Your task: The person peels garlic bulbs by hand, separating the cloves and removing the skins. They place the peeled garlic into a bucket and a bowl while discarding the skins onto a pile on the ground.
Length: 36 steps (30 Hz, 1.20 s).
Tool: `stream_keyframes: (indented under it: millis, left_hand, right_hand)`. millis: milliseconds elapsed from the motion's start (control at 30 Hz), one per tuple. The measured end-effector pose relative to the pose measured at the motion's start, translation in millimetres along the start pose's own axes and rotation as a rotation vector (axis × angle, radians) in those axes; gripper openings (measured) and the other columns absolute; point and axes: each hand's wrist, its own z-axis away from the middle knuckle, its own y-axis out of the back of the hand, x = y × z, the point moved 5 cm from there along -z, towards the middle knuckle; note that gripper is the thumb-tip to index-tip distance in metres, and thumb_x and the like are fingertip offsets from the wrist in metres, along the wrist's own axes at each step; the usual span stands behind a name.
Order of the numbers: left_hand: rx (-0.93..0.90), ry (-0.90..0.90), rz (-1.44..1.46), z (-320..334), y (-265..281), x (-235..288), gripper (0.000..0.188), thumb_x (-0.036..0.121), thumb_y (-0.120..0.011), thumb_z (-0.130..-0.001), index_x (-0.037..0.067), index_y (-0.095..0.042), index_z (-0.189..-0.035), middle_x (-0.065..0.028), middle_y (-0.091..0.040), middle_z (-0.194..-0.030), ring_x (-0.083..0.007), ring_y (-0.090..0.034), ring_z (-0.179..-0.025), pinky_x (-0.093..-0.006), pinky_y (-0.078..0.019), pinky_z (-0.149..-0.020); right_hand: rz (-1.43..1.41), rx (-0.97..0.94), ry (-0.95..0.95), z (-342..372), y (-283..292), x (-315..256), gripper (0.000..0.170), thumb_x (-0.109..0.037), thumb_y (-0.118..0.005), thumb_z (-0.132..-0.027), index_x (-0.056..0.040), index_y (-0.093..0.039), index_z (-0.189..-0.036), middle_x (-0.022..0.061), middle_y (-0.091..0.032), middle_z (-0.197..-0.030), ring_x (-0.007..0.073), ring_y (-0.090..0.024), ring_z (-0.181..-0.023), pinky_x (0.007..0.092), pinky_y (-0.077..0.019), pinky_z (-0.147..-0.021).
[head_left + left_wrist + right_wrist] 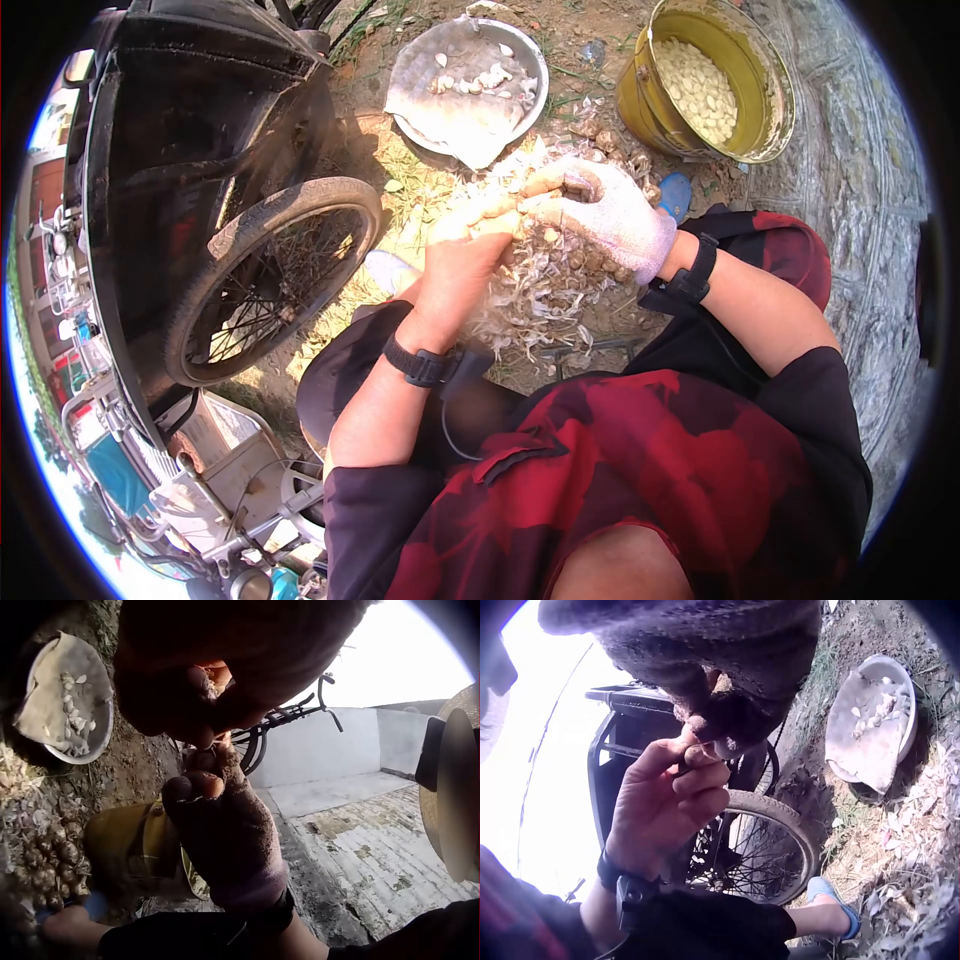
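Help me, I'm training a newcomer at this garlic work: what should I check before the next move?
1. Small brownish piece secured: ok, the bare left hand pinches it.
2. Piece fully peeled: cannot tell, the hands partly hide it.
3. Both hands gloved: not ok, only the right hand is, in whitish fabric.
4. Round silvery metal basin has room: ok, its beige cloth shows bare space beside the white cloves.
5. Deep yellow bucket open: ok, uncovered, with pale cloves inside.
6. Heap of round brown bulbs at hand: ok, many lie near the bucket.
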Motion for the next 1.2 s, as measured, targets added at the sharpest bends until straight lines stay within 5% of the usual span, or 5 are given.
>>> stream_keyframes:
  millis: [367, 467, 567, 900, 1200]
  left_hand:
    - [0.12, -0.006, 0.158, 9, 11, 22, 0.014, 0.007, -0.055, -0.092, 0.002, -0.061, -0.103, -0.0027, -0.062, -0.085, -0.0062, -0.052, -0.064, -0.0214, -0.0401, -0.057]
    - [0.054, 0.046, 0.164, 12, 4, 15, 0.022, 0.019, -0.062, -0.094, 0.002, -0.065, -0.107, -0.002, -0.066, -0.086, -0.006, -0.059, -0.073, -0.0215, -0.0483, -0.066]
    - [0.066, 0.085, 0.123, 16, -1, 11, 0.019, 0.017, -0.064, -0.094, 0.002, -0.064, -0.106, 0.0011, -0.065, -0.086, -0.0036, -0.057, -0.072, -0.02, -0.0464, -0.064]
    - [0.023, 0.067, 0.023, 17, -6, 13, 0.015, 0.02, -0.061, -0.096, 0.006, -0.061, -0.102, 0.0016, -0.061, -0.08, -0.0047, -0.054, -0.064, -0.0183, -0.04, -0.056]
    - [0.025, 0.091, -0.01, 17, -9, 12, 0.015, 0.021, -0.061, -0.095, 0.007, -0.062, -0.101, 0.0026, -0.062, -0.08, -0.0046, -0.055, -0.067, -0.0193, -0.0415, -0.059]
  right_hand:
    - [-0.738, -0.341, -0.351, 26, -33, -65, 0.025, -0.02, -0.07, -0.088, -0.0008, -0.059, -0.099, 0.0068, -0.059, -0.077, 0.0144, -0.06, -0.061, 0.0304, -0.053, -0.065]
    - [-0.792, -0.759, -0.5, 48, -42, -104, 0.025, -0.009, -0.074, -0.084, 0.0038, -0.064, -0.102, 0.0171, -0.067, -0.1, 0.0226, -0.067, -0.081, 0.0323, -0.0546, -0.065]
    - [-0.865, -1.011, 0.103, 64, -62, -127, 0.027, -0.005, -0.067, -0.09, 0.0017, -0.06, -0.115, 0.0161, -0.065, -0.106, 0.0262, -0.063, -0.095, 0.0344, -0.0495, -0.078]
    - [-0.943, -0.894, 0.226, 70, -58, -129, 0.021, -0.005, -0.067, -0.089, 0.0057, -0.063, -0.106, 0.018, -0.066, -0.103, 0.0274, -0.066, -0.094, 0.0341, -0.053, -0.079]
    - [-1.133, -0.873, -0.136, 83, -55, -121, 0.023, 0.002, -0.066, -0.089, 0.0069, -0.06, -0.11, 0.0149, -0.066, -0.107, 0.0189, -0.064, -0.096, 0.0287, -0.0538, -0.079]
